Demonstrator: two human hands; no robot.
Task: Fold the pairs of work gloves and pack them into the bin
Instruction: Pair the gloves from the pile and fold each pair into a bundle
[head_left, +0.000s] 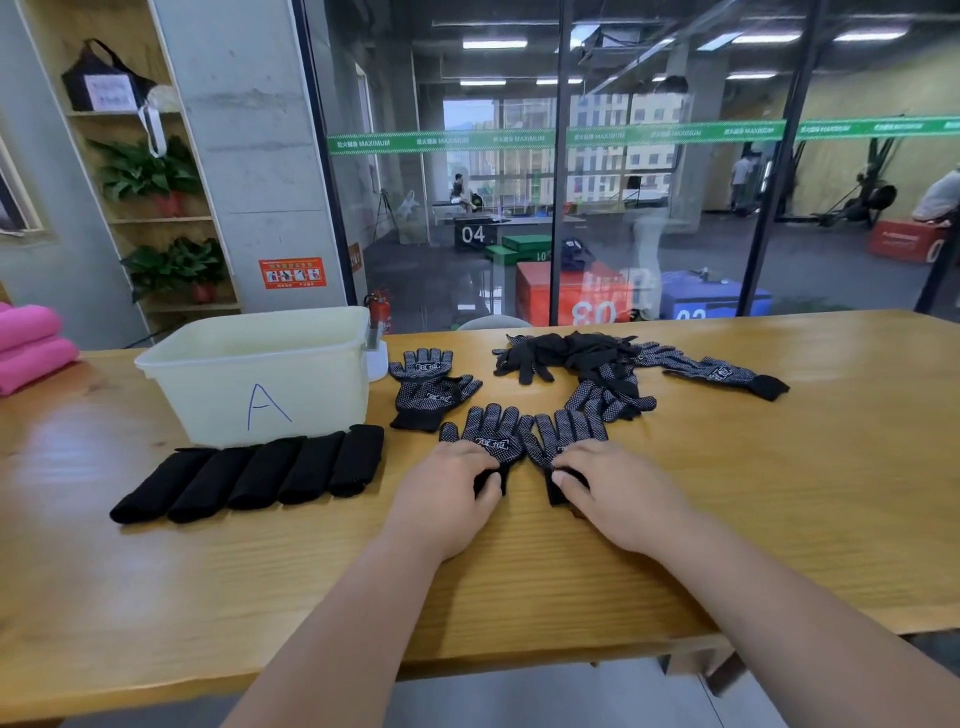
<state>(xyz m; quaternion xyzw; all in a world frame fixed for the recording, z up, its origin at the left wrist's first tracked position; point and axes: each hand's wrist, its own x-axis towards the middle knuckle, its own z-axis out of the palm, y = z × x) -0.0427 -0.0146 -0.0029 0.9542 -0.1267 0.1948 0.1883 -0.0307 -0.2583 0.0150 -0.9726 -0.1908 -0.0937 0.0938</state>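
Head view: a hand on each cuff of two dotted work gloves on the wooden table (779, 493).
The left hand (447, 488) pinches the left glove (491, 428) and the right hand (621, 493) pinches the right glove (571, 428); both gloves lie flat, side by side. Five folded black bundles (260, 473) lie just in front of the white bin marked A (260, 374).

1. The left hand (444, 496) is bare, and so is its wrist.
2. The right hand (623, 493) is bare too, its thumbnail (558, 477) short and plain.
3. The left forearm (353, 613) and right forearm (769, 597) are uncovered throughout.
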